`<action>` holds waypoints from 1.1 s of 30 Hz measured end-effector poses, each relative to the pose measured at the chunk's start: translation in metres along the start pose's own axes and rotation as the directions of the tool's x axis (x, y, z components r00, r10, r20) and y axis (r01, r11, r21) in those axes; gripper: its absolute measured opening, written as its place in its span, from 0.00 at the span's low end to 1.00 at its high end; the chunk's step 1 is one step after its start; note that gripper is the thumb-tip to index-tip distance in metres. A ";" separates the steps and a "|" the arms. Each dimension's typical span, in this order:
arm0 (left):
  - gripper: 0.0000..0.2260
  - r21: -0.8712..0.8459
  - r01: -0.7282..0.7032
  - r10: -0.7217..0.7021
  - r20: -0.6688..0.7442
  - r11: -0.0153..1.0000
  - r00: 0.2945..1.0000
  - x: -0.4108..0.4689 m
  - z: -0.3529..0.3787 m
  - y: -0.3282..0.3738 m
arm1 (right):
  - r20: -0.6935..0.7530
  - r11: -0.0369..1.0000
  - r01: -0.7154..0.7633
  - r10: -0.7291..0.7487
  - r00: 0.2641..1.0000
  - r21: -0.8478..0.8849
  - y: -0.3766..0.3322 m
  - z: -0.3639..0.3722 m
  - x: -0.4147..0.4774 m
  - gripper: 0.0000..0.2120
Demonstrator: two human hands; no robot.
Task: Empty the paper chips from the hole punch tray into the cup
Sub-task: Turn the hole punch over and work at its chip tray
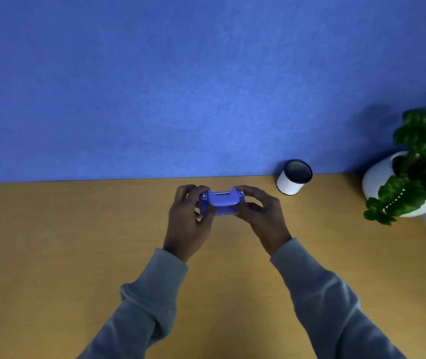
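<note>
Much of the small purple hole punch (221, 203) is covered by the fingers that wrap its two ends, so its underside and the chip tray are hidden, and no paper chips can be made out anywhere. Whether it rests on the wooden desk (64, 242) or is lifted a little above it is hard to say; it seems to be held slightly above the surface. The left hand (188, 221) closes around the left end, with the fingertips curled over the far top edge and the thumb on the near side. The right hand (261, 216) holds the right end in the same way, fingers over the top and thumb pressing at the front lower edge. Both arms come from the lower edge of the view in grey sleeves (152, 294), and the elbows are cut off. The punch is near the middle of the desk, close to the back edge. The cup (294, 177), white with a dark rim and dark inside, stands upright to the right of the punch, near it but apart, just beside the blue felt wall (180, 86). Its inside is too dark to see. At the far right a green plant (419, 156) in a white pot (377, 182) is partly cut by the frame.
</note>
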State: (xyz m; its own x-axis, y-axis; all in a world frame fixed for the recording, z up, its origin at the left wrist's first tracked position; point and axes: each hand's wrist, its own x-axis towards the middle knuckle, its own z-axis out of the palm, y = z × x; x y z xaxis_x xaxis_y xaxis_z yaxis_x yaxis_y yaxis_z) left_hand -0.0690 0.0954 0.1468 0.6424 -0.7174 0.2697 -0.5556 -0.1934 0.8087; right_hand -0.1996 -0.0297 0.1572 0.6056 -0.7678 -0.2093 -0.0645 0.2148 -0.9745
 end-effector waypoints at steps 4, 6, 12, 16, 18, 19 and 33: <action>0.15 -0.030 0.023 -0.024 -0.025 0.999 0.999 -0.013 -0.009 0.012 | 0.015 1.000 -0.003 0.003 1.000 0.025 -0.006 0.002 -0.018 0.16; 0.15 -0.088 0.054 -0.057 -0.040 0.995 0.998 -0.020 -0.014 0.019 | 0.016 1.000 0.002 -0.002 1.000 0.024 -0.010 0.002 -0.026 0.16; 0.16 -0.285 0.268 -0.279 0.002 0.920 0.960 -0.047 -0.025 0.037 | 0.062 1.000 -0.013 0.011 0.998 0.026 -0.020 0.000 -0.039 0.15; 0.10 -0.471 0.398 -0.373 0.150 0.787 0.915 -0.066 -0.033 0.045 | 0.107 1.000 -0.029 0.029 0.994 -0.001 -0.027 -0.004 -0.043 0.14; 0.06 -0.611 0.450 -0.432 0.189 0.652 0.882 -0.073 -0.035 0.048 | 0.145 0.999 -0.035 0.037 0.989 -0.018 -0.029 -0.005 -0.043 0.14; 0.05 -0.656 0.476 -0.471 0.203 0.586 0.859 -0.075 -0.036 0.050 | 0.166 0.999 -0.036 0.041 0.985 -0.029 -0.029 -0.006 -0.043 0.13; 0.16 -0.586 0.747 -0.518 0.553 0.314 0.653 -0.080 -0.050 0.058 | 0.403 0.989 -0.094 0.133 0.905 -0.114 -0.033 0.004 -0.059 0.15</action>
State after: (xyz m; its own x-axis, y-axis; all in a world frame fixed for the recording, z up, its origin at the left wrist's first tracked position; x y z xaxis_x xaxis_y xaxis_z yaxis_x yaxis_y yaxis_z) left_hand -0.1261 0.1749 0.1986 0.4148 -0.7382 -0.5320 0.6147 -0.2038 0.7620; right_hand -0.2306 0.0110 0.2017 0.8596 -0.4232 -0.2865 -0.2112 0.2163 -0.9532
